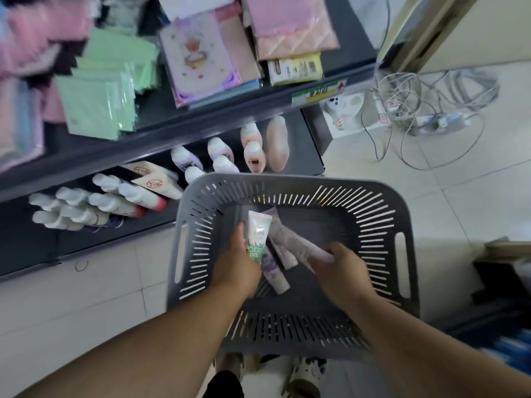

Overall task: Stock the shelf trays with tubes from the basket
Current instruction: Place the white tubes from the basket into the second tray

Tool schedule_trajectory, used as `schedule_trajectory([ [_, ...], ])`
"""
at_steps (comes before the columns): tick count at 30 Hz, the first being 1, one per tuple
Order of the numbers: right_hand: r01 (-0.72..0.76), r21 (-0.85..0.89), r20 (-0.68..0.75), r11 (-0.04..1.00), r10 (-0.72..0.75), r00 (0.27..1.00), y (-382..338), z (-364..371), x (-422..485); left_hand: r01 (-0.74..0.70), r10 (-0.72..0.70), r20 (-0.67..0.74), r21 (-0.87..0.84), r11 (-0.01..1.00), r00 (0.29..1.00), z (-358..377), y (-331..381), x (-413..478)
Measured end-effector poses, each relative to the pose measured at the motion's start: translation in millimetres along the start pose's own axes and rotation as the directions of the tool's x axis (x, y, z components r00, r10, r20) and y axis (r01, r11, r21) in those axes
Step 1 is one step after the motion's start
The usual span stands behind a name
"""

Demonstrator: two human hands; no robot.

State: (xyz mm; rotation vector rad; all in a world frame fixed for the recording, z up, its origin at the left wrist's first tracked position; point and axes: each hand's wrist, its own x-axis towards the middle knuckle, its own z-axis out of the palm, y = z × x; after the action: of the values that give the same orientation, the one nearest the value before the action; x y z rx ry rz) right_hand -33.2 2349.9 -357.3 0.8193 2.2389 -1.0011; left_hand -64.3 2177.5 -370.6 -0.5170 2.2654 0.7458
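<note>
left hand (238, 265) and right hand (342, 271) bare to the elbow, dark legwear (227, 384), dark-spotted pale shoe (306, 372).

Cable tangle (416, 101) on tiled floor (459, 182), upper right; pastel packets (97, 90) stacked upper left.

Even, soft indoor light; motion blur at the edges, with wide-angle bending.
</note>
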Motion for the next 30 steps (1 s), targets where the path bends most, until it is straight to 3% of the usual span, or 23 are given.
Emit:
schedule_trajectory([
  [9,0.238,0.144,-0.058,0.961,-0.232,0.971,-87.6,-114.1,-90.6,-0.227,0.195,-0.182,-0.182,0.957,0.964,-104.4,77.1,-112.3],
  [17,0.282,0.442,-0.014,0.852,-0.307,0.951,-166.0,-218.3,-173.5,-0.427,0.358,-0.305,-0.204,0.881,0.883,-188.9,142.5,-212.7],
  [24,0.475,0.453,-0.104,0.755,-0.484,0.869,-226.5,-290.1,-239.4,-0.612,0.482,-0.452,-0.201,0.765,0.751,-256.8,183.5,-289.2],
  [30,0.616,0.475,-0.176,0.628,-0.618,0.766,-268.8,-332.1,-291.7,-0.685,0.499,-0.554,-0.192,0.702,0.667,-299.7,195.5,-336.6],
])
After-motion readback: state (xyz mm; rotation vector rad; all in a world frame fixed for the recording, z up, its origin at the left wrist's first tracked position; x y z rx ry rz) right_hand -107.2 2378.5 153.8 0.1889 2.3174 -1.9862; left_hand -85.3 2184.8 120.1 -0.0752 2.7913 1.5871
